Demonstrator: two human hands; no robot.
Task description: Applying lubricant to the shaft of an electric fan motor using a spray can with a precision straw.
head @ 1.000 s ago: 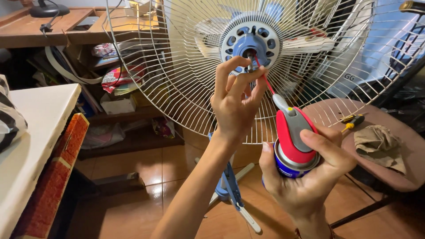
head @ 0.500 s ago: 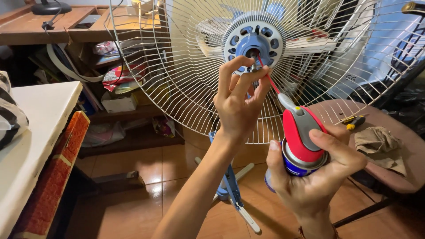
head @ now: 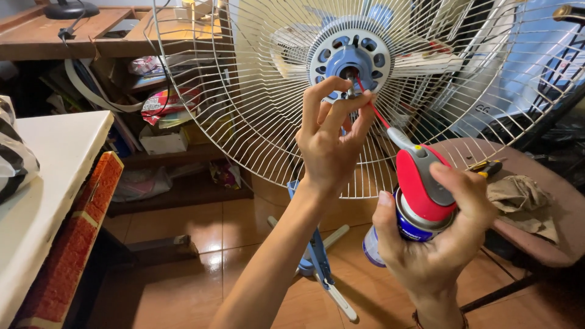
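At fan hub (head: 348, 60), left hand (head: 332, 146).

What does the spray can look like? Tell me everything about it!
The spray can is a blue metal-looking cylinder with a red cap and a grey nozzle. A thin red straw runs from the nozzle up to the fan's blue hub. The right hand grips it, tilted; the left hand pinches the straw's tip.
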